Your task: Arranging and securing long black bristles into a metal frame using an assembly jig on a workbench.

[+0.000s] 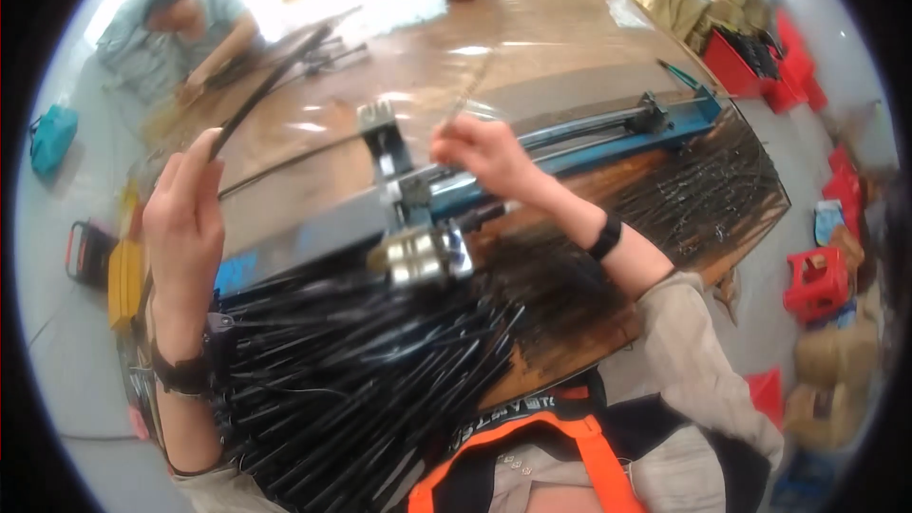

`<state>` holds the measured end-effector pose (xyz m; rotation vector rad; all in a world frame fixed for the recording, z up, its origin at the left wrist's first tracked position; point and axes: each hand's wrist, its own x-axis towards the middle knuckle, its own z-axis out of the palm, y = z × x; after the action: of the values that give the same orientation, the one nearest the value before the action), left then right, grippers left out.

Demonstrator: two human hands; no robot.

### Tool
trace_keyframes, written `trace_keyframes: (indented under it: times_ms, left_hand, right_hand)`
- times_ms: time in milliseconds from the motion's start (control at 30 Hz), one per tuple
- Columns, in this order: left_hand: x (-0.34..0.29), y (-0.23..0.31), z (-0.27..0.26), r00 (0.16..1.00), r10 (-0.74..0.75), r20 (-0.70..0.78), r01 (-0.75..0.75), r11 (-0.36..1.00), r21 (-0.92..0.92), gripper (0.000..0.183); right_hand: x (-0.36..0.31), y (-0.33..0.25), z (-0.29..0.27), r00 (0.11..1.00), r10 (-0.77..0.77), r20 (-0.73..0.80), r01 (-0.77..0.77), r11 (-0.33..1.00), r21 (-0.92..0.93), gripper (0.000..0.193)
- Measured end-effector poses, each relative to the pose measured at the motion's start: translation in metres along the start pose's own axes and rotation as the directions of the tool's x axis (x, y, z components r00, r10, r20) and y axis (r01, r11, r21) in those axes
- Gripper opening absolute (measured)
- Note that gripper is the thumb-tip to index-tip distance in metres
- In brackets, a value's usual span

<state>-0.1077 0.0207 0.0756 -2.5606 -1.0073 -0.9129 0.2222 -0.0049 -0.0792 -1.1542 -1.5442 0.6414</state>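
Note:
My left hand [185, 218] is raised at the left, its fingers closed around a long black rod [266, 81] that slants up and to the right. A second thin dark rod [294, 163] runs from beside that hand to an upright clamp-like bracket [385, 147] on a blue metal rail [579, 157]. Over the rail, my right hand [484, 154] is closed in a pinch. A thin, blurred strand [467, 90] rises from its fingertips; its kind is unclear. Just below the bracket sits a shiny metal block mechanism [418, 255], apart from both hands.
Many black rods [351, 370] lie in a heap along the near table edge, with more dark thin pieces [703, 180] at the right. Two people sit across the brown table [560, 14]. Red bins [736, 62] and a red stool [817, 283] stand on the right.

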Motion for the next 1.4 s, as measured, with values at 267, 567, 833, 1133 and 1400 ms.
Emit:
trace_keyframes:
  times_ms: [267, 567, 833, 1133, 1400]
  left_hand:
    - [-0.072, -0.042, -0.022, 0.994, -0.104, 0.030, 0.102, 0.993, 0.065, 0.026]
    - [-0.074, -0.043, -0.002, 0.977, -0.194, 0.087, 0.197, 0.980, -0.029, 0.025]
    - [-0.100, -0.075, 0.023, 0.952, -0.210, 0.222, 0.224, 0.974, -0.039, 0.022]
    - [-0.045, -0.015, 0.159, 0.938, 0.022, 0.346, 0.064, 0.970, -0.234, 0.017]
    - [-0.051, -0.010, 0.166, 0.919, -0.110, 0.379, 0.231, 0.929, -0.289, 0.023]
  right_hand:
    - [0.043, -0.002, 0.058, 0.922, -0.341, 0.182, 0.357, 0.932, -0.062, 0.009]
    - [0.053, 0.004, 0.104, 0.840, -0.215, 0.499, 0.470, 0.748, -0.468, 0.008]
    - [-0.012, 0.058, -0.063, 0.914, -0.351, 0.205, 0.352, 0.430, -0.832, 0.014]
    - [-0.051, 0.079, -0.177, 0.949, -0.309, 0.065, 0.206, 0.449, -0.870, 0.004]
    - [-0.056, 0.092, -0.174, 0.964, -0.263, 0.021, 0.151, 0.484, -0.862, 0.008]
